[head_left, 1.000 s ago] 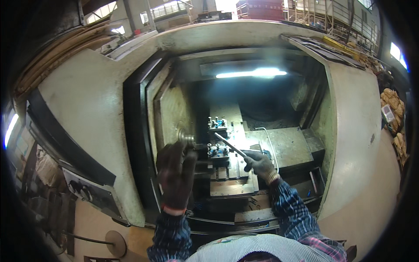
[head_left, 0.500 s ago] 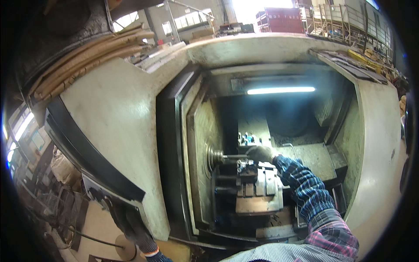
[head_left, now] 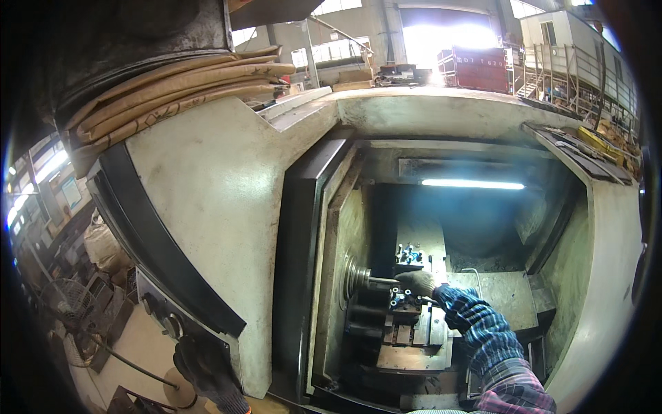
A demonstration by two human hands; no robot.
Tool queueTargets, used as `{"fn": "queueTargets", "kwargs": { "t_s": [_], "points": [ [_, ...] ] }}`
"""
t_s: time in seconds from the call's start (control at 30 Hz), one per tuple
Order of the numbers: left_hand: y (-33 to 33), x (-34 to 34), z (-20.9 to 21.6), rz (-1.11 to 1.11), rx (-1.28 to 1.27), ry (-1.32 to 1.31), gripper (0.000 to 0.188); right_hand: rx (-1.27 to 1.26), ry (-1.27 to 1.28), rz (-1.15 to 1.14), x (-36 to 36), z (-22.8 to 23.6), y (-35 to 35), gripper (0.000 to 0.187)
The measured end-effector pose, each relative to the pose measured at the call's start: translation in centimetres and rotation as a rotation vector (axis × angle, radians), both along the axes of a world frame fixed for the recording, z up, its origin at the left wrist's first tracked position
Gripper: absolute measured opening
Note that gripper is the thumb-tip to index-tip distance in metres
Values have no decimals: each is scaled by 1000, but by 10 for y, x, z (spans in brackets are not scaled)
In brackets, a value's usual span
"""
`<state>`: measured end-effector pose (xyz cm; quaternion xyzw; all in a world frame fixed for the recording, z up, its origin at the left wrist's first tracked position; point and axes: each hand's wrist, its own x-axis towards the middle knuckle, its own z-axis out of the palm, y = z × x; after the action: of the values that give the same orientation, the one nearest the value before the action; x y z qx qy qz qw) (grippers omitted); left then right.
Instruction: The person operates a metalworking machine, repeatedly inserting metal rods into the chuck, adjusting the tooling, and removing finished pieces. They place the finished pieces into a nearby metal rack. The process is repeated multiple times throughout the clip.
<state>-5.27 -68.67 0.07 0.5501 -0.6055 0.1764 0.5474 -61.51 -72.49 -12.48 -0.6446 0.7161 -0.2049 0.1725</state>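
Observation:
Inside the lathe's lit work space, a short metal rod (head_left: 383,280) sticks out to the right from the round chuck (head_left: 355,278). My right hand (head_left: 416,282), in a pale grey glove, is closed at the rod's free end; its fingertips are hard to make out. Just below it is a tool holder (head_left: 405,301) with bolts, on the grooved slide (head_left: 420,331). Another bolted tool holder (head_left: 409,256) stands behind the hand. At lower left, my left hand (head_left: 209,372), in a dark glove, has its fingers stretched out beside the control panel (head_left: 153,303) and its round knobs.
A bent metal bar (head_left: 473,271) rises behind my right forearm. The black-edged sliding door (head_left: 303,255) borders the opening on the left, and a lamp (head_left: 473,184) glows at the back. Folded brown sacks (head_left: 179,86) lie on top; a fan (head_left: 67,303) stands far left.
The view has shifted, so the machine sits lower and farther right. My left hand has drawn back from the panel, uncovering a knob. My right hand stays at the rod's end.

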Motion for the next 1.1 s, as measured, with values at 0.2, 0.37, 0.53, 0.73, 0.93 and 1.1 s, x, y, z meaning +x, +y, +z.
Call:
{"fn": "queueTargets", "kwargs": {
  "t_s": [0.2,0.37,0.53,0.73,0.93,1.1],
  "points": [
    [25,-19,48,-33,-168,-163,41,328,342,-109,-13,32,14,34],
    [23,-28,44,-193,-144,98,45,280,202,-52,8,17,-35,56],
    [26,-22,47,-117,-136,-41,47,289,147,-25,78,44,-68,59],
    [26,-15,46,4,-211,-224,41,184,230,16,95,54,-45,53],
    [9,15,18,18,265,-68,59,182,223,-115,91,45,-49,56],
    [36,-24,46,208,-302,-514,28,210,106,-330,110,73,-40,66]
  ]
}}
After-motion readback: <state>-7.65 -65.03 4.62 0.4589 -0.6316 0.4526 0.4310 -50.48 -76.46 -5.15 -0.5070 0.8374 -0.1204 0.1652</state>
